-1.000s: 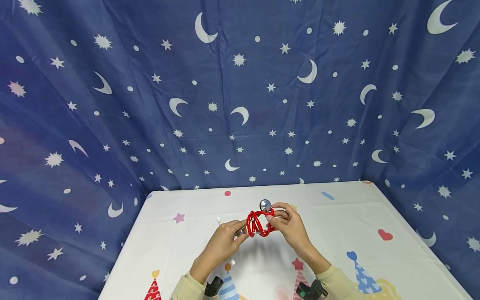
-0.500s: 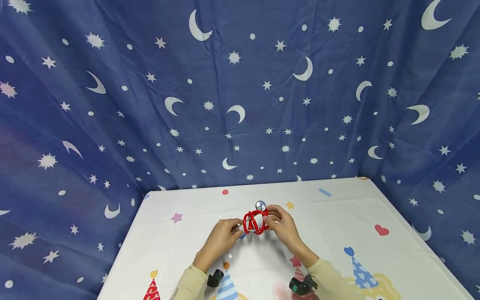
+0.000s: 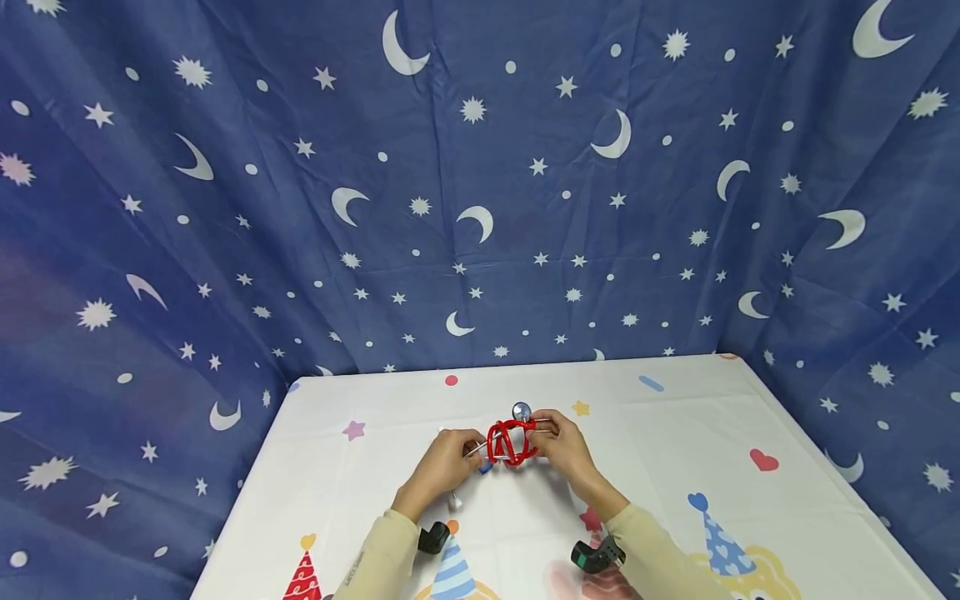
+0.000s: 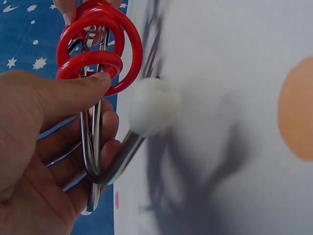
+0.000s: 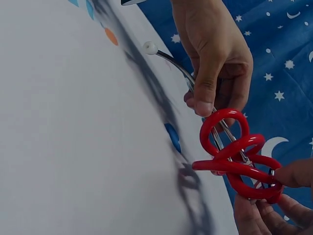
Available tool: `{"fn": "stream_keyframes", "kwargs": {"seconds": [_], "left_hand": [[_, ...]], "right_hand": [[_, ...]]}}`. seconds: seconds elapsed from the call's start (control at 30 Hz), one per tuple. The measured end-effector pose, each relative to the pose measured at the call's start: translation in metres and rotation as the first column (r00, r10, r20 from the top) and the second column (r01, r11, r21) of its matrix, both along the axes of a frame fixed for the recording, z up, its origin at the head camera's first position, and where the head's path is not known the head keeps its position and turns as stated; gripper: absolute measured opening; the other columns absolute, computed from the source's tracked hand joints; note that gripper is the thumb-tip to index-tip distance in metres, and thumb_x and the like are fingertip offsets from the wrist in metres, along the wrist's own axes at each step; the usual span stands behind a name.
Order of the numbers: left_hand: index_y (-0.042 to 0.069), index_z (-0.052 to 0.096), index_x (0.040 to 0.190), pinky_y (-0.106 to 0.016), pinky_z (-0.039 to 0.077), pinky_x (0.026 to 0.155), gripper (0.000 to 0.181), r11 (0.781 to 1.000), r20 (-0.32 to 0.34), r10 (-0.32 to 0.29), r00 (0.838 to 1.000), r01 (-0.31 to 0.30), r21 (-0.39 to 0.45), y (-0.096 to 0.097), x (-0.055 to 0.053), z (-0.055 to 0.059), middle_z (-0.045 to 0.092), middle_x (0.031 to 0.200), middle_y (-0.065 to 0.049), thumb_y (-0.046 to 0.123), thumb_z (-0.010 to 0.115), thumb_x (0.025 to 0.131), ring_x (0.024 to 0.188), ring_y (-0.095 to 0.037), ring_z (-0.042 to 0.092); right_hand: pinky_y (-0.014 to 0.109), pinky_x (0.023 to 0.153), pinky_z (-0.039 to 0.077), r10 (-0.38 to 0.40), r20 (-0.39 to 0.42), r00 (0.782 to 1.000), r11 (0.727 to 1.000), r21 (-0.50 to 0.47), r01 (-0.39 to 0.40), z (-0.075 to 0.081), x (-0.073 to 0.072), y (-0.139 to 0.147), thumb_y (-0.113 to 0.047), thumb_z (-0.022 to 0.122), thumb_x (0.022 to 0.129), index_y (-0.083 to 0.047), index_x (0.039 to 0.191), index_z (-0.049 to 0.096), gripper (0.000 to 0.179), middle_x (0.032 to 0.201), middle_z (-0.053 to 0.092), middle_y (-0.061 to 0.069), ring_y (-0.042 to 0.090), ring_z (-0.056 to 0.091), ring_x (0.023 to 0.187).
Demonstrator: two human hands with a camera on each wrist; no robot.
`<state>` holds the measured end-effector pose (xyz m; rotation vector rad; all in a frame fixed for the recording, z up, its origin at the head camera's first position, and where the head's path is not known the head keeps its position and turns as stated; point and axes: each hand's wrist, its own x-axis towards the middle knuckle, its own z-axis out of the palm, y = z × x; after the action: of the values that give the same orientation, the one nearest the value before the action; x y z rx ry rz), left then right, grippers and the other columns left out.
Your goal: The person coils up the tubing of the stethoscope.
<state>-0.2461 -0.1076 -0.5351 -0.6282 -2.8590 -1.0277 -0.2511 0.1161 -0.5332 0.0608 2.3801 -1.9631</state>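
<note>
A stethoscope (image 3: 504, 443) with red tubing is held between both hands over the table. Its tubing (image 4: 128, 54) is wound in loops around the metal ear tubes (image 4: 89, 142). My left hand (image 3: 444, 460) grips the ear tubes, its thumb lying along them just at the loops in the left wrist view. A white eartip (image 4: 154, 106) sticks out near that hand; another eartip (image 5: 150, 48) shows in the right wrist view. My right hand (image 3: 564, 450) pinches the other end of the coil with thumb and fingers. Beside its fingertips stands the round silver chestpiece (image 3: 521, 411).
A white cloth with printed party hats, stars and hearts covers the table (image 3: 675, 442). Behind it hangs a blue curtain (image 3: 517, 183) with moons and stars. Both wrists carry a black camera (image 3: 433, 537). The stethoscope's shadow falls on the cloth.
Both hands and the stethoscope have shifted slightly left in the head view and a little lower toward the cloth. The grip on both ends stays the same.
</note>
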Motion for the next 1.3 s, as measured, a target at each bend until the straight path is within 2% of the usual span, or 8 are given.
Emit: {"fn": "stream_keyframes", "kwargs": {"seconds": [0.33,0.67,0.9,1.07,1.3], "left_hand": [[0.012,0.073,0.103,-0.021,0.043,0.063,0.019,1.000,0.054,0.008,0.998,-0.009,0.015,0.000,-0.014,-0.003,0.065,0.076,0.006,0.013,0.075,0.085,0.067,-0.004,0.051],[0.010,0.072,0.107,-0.023,0.046,0.067,0.022,1.000,0.090,-0.006,0.996,0.005,0.019,0.000,-0.019,-0.009,0.068,0.083,0.002,0.013,0.075,0.085,0.072,-0.005,0.054],[0.010,0.070,0.114,-0.032,0.052,0.083,0.030,1.000,0.131,0.020,0.991,-0.020,-0.001,-0.001,-0.016,-0.013,0.071,0.101,-0.001,0.016,0.076,0.086,0.089,-0.011,0.061],[0.007,0.068,0.117,-0.042,0.052,0.092,0.033,0.999,0.071,0.050,0.996,-0.052,0.018,-0.004,-0.012,-0.012,0.071,0.109,-0.007,0.014,0.075,0.085,0.102,-0.021,0.066],[0.007,0.068,0.117,-0.045,0.050,0.095,0.032,0.995,0.027,0.098,0.995,-0.099,0.013,-0.010,-0.006,-0.010,0.070,0.112,-0.009,0.018,0.074,0.087,0.106,-0.025,0.065]], "right_hand": [[0.039,0.073,0.058,-0.006,0.044,0.999,1.000,-0.028,0.008,-0.006,-0.017,0.001,-0.007,0.066,0.088,-0.003,0.121,0.060,0.034,0.103,0.068,0.012,0.014,0.062,0.077],[0.036,0.072,0.058,-0.016,0.067,0.998,1.000,-0.011,0.016,-0.012,-0.022,0.002,-0.008,0.067,0.089,-0.003,0.121,0.060,0.033,0.103,0.068,0.012,0.015,0.062,0.077],[0.039,0.076,0.058,0.004,0.073,0.997,0.999,-0.038,-0.002,-0.012,-0.018,0.005,-0.011,0.068,0.089,-0.003,0.125,0.058,0.039,0.110,0.066,0.016,0.016,0.064,0.081],[0.039,0.079,0.058,-0.001,0.064,0.998,1.000,-0.029,0.003,-0.014,-0.016,0.011,-0.011,0.066,0.090,-0.004,0.127,0.057,0.039,0.111,0.068,0.016,0.022,0.068,0.088],[0.037,0.080,0.058,-0.022,0.079,0.997,1.000,-0.003,0.022,-0.017,-0.013,0.019,-0.012,0.063,0.092,-0.002,0.129,0.056,0.039,0.113,0.067,0.017,0.030,0.067,0.098]]}}
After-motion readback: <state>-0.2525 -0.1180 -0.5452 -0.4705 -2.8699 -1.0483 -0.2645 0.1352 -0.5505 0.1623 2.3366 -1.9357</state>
